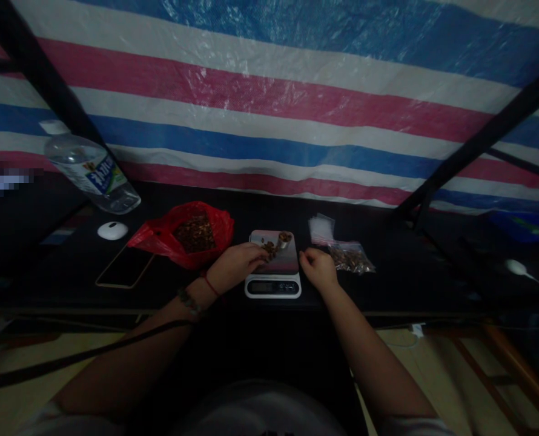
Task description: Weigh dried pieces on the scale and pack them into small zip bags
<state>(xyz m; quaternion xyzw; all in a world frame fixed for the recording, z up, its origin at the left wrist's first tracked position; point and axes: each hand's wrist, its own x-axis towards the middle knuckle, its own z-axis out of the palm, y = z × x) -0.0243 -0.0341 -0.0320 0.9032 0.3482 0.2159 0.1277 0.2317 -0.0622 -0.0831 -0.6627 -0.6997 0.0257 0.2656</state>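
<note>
A white digital kitchen scale (273, 287) sits near the front edge of the black table. On its plate lie a loose pile of small brown dried pieces (269, 247) and a small round metal cup (284, 240). My left hand (237, 265) reaches over the plate's left side, its fingers drawn together at the brown pieces; whatever is between the fingertips is hidden. Just right of the scale, my right hand (319, 267) rests with fingers curled in, and nothing shows in it. Beside it lies a clear zip bag (352, 258) filled with brown pieces.
An open red plastic bag (224, 230) of brown pieces stands left of the scale. A phone (125, 266), a white rounded object (112, 231) and a clear bottle (88, 166) are farther left. Flat zip bags (321, 229) lie behind my right hand. Striped sheeting (269, 91) hangs behind.
</note>
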